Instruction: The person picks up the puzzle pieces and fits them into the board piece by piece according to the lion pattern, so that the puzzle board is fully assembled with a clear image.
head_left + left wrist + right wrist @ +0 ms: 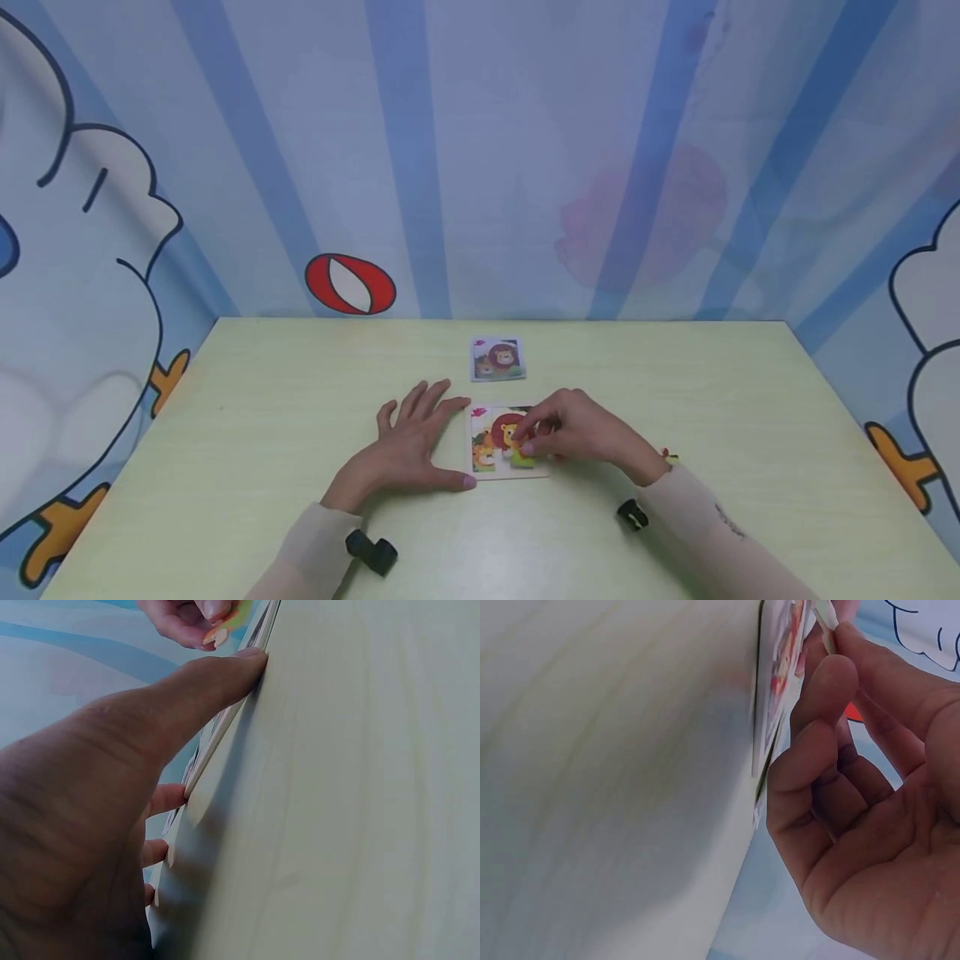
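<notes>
A jigsaw board [482, 477] with a lion picture lies flat on the table. Its left part shows printed animals. My left hand [405, 454] spreads beside it, the thumb touching its lower left corner and the index finger its upper left corner. In the left wrist view the thumb [217, 679] rests against the board's edge. My right hand [581, 429] pinches a small green and orange puzzle piece [521, 459] between thumb and fingers over the board's lower right part. The piece [825, 621] is tilted in the right wrist view. The right hand hides the board's right side.
Behind the board lies a small square card [497, 360] with a similar lion picture. The pale wooden table [262, 400] ends at a blue striped backdrop [510, 167] with cartoon figures. Black wrist devices [372, 552] sit at both cuffs.
</notes>
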A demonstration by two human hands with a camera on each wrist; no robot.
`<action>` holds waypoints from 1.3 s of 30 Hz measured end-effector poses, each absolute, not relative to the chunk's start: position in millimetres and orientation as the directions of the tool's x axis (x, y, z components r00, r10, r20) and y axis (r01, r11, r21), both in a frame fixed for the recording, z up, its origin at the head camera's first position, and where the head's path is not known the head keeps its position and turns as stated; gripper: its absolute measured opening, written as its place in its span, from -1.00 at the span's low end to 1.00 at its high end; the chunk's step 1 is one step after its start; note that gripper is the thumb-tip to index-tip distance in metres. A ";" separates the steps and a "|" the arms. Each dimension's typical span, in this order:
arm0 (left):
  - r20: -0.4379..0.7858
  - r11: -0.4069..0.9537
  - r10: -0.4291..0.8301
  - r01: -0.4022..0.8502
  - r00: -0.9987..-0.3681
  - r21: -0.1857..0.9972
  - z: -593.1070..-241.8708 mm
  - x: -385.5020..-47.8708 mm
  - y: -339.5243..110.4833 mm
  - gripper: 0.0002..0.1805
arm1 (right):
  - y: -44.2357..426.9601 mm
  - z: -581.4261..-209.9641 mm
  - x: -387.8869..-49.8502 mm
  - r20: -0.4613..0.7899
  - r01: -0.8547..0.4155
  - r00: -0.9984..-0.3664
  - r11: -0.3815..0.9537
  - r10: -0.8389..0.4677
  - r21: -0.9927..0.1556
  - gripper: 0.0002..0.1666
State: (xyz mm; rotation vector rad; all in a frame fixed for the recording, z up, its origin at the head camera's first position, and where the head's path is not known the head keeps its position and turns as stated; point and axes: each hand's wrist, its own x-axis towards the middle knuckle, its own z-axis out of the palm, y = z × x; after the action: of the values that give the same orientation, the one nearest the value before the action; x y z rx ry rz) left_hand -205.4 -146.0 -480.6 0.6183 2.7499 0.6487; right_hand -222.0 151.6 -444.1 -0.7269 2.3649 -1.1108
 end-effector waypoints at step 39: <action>-0.136 0.802 0.464 0.350 -0.875 0.484 -477.9 -203.5 -145.6 0.17 | 116.5 -446.4 -219.0 -0.147 -0.386 -0.804 0.695 -0.576 -0.607 -0.87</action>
State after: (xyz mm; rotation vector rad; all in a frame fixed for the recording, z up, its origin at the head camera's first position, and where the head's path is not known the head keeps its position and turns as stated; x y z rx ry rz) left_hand -203.5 -145.6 -477.9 0.6308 2.7418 0.6661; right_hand -219.0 116.5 -446.4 -0.7564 2.5792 -0.8164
